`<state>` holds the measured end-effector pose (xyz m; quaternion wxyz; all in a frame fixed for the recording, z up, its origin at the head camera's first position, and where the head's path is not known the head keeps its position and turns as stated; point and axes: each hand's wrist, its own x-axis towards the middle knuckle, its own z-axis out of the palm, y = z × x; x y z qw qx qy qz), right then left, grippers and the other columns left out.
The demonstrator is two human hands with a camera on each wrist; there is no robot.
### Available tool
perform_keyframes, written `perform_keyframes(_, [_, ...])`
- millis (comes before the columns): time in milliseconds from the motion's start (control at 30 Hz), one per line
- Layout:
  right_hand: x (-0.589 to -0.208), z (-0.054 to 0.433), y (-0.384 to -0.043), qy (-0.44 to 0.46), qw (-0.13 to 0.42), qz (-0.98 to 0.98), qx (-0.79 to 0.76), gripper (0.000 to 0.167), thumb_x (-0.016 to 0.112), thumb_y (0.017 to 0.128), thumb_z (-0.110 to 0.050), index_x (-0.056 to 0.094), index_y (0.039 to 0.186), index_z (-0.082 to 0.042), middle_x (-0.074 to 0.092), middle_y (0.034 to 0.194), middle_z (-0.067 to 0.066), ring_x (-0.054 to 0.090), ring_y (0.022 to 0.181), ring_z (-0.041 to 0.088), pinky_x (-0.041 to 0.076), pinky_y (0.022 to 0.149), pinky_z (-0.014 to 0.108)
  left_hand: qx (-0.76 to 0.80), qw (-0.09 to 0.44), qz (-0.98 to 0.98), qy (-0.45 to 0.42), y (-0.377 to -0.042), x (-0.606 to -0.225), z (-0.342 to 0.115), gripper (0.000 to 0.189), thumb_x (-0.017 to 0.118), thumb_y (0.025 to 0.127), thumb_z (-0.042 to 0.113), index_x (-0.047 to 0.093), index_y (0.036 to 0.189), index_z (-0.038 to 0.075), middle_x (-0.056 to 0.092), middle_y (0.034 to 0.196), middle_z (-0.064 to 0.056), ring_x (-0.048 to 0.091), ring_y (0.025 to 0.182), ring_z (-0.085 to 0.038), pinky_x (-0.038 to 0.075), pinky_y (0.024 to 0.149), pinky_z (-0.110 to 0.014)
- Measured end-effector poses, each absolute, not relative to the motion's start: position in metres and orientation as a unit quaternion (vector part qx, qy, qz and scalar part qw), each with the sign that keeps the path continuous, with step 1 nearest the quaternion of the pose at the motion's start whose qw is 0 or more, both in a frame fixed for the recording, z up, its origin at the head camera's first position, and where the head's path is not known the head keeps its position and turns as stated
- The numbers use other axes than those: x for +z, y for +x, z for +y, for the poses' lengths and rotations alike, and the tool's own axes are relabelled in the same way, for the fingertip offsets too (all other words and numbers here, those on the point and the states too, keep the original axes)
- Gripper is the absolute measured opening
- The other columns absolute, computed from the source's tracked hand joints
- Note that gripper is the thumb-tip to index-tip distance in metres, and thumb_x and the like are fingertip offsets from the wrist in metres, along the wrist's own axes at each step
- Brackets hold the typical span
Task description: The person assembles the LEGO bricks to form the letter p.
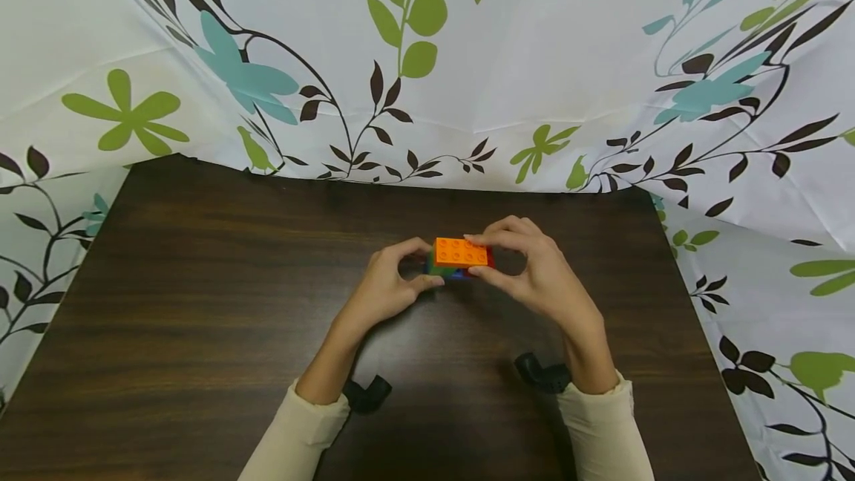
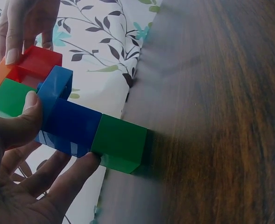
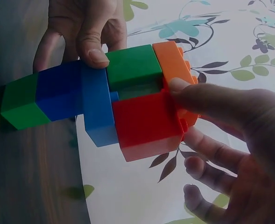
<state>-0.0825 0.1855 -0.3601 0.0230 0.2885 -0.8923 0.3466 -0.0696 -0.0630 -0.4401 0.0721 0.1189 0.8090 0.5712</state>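
Note:
A stack of toy building bricks stands on the table between both hands. Its lowest green brick (image 2: 118,142) touches the tabletop, with a dark blue brick (image 2: 76,123) above it. A lighter blue brick (image 3: 99,116) lies across that, carrying a green brick (image 3: 135,65) and a red brick (image 3: 149,123) side by side with a gap between. On top sits an orange brick (image 1: 461,252), studs up. My left hand (image 1: 384,284) holds the stack, thumb at the upper green and blue bricks, fingers around the far side. My right hand (image 1: 537,269) pinches the orange brick; its red-brick side stands slightly apart.
The stack rests on a dark wooden table (image 1: 220,303). A white cloth with a leaf pattern (image 1: 574,43) hangs behind the table and down its sides. Black wrist straps (image 1: 367,396) show at both cuffs.

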Motion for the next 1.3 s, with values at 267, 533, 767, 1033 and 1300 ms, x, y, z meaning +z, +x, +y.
perform_keyframes(267, [-0.365,0.184,-0.081,0.288,0.040,-0.884,0.366,0.043,0.093,0.083,-0.008,0.081,0.123,-0.013,0.072,0.114,0.005,0.063,0.106,0.021,0.057,0.094,0.037,0.574,0.068,0.807,0.126,-0.070,-0.440,-0.063,0.031,0.088,0.091,0.014,0.074,0.118,0.012,0.078,0.125,-0.010,0.072,0.120,-0.032,0.056,0.109,-0.059])
perform_keyframes(533, [-0.373,0.175,-0.073,0.269,0.042,-0.885,0.378,0.045,0.091,0.086,-0.009,0.079,0.128,-0.014,0.073,0.122,0.007,0.062,0.112,0.026,0.057,0.093,0.047,0.563,0.044,0.816,0.127,-0.067,-0.440,-0.068,0.032,0.089,0.089,0.013,0.075,0.118,0.010,0.079,0.123,-0.010,0.073,0.119,-0.030,0.057,0.108,-0.057])
perform_keyframes(767, [-0.376,0.173,-0.068,0.252,0.048,-0.888,0.381,0.044,0.092,0.086,-0.011,0.078,0.127,-0.014,0.072,0.122,0.005,0.061,0.111,0.022,0.055,0.094,0.041,0.576,0.043,0.805,0.134,-0.066,-0.441,-0.068,0.038,0.088,0.089,0.010,0.075,0.124,0.004,0.077,0.129,-0.017,0.075,0.116,-0.033,0.063,0.098,-0.056])
perform_keyframes(1033, [-0.377,0.169,-0.070,0.230,0.059,-0.887,0.395,0.043,0.088,0.089,-0.010,0.077,0.130,-0.014,0.072,0.123,0.005,0.060,0.109,0.023,0.053,0.089,0.037,0.570,0.044,0.810,0.134,-0.067,-0.436,-0.068,0.037,0.088,0.090,0.012,0.075,0.124,0.003,0.080,0.116,-0.014,0.073,0.105,-0.030,0.060,0.100,-0.057])
perform_keyframes(1300, [-0.380,0.164,-0.075,0.222,0.077,-0.890,0.392,0.040,0.081,0.097,-0.014,0.075,0.136,-0.014,0.071,0.123,0.007,0.061,0.109,0.023,0.055,0.089,0.036,0.573,0.045,0.808,0.128,-0.067,-0.432,-0.066,0.034,0.086,0.093,0.015,0.076,0.122,0.001,0.080,0.109,-0.013,0.074,0.096,-0.026,0.063,0.087,-0.049])
